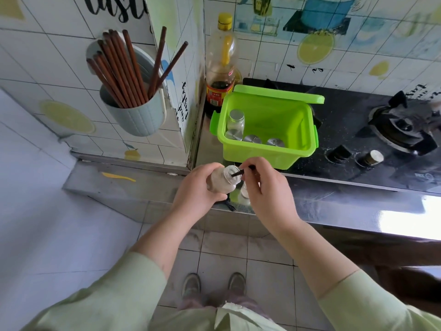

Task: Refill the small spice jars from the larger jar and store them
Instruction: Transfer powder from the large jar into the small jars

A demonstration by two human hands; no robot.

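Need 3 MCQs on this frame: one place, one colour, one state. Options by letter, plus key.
1. Where are the lidded small jars? A. in the bin B. in a sink C. in a drawer
2. Bin colour? A. blue B. green C. red
3. The jar in the left hand is: A. capped B. open C. lying flat

Key: 1 A, silver lids show inside its walls. 2 B, the walls are bright green. 3 B, its threaded mouth is bare, with the stick from the right hand poked in.
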